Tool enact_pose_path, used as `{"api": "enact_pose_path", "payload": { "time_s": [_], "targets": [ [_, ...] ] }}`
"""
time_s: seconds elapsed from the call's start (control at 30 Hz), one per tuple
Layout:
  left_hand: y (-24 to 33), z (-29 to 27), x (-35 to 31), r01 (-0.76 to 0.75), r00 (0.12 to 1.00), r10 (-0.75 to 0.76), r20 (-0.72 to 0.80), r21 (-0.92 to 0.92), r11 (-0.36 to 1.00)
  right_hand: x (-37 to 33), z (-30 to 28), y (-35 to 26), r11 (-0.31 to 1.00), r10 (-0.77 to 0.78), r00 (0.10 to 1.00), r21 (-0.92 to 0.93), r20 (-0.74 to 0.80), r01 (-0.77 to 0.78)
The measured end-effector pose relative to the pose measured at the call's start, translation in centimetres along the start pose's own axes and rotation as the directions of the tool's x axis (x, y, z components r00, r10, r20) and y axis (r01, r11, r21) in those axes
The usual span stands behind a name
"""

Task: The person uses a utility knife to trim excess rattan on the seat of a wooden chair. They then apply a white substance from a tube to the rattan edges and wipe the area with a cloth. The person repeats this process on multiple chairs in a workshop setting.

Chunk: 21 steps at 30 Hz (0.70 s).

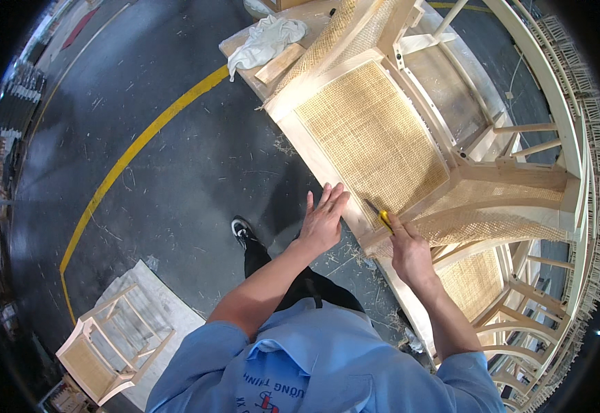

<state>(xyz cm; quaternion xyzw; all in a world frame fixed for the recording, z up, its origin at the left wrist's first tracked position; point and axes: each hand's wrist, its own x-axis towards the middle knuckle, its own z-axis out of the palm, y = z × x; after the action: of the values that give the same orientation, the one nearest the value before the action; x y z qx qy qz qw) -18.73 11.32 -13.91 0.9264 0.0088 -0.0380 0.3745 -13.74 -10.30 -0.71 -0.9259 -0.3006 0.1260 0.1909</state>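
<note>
A pale wooden chair with a woven cane panel lies tipped before me. My left hand has its fingers spread, with the tips resting on the light wood frame along the panel's near edge. In my right hand is a yellow utility knife. Its thin dark blade points left and away, low over the near corner of the cane, beside the wood frame. I cannot tell whether the blade touches the cane.
A white cloth and a wood block lie on the worktable behind the chair. More chair frames crowd the right. At lower left, a small cane-seated chair lies on a pale sheet. A yellow line crosses the dark floor.
</note>
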Motion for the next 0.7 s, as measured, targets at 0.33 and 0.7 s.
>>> {"api": "enact_pose_path", "payload": {
  "time_s": [0.33, 0.7],
  "targets": [
    [0.5, 1.0, -0.1, -0.088, 0.994, 0.087, -0.059, -0.004, 0.996, -4.8, -1.3, -2.1, 0.951, 0.259, 0.964, 0.187, -0.058, -0.244],
    [0.5, 1.5, -0.1, -0.045, 0.996, 0.051, -0.072, 0.083, 0.996, -2.3, -1.0, -2.3, 0.949, 0.249, 0.963, 0.223, -0.102, -0.222]
  ]
}}
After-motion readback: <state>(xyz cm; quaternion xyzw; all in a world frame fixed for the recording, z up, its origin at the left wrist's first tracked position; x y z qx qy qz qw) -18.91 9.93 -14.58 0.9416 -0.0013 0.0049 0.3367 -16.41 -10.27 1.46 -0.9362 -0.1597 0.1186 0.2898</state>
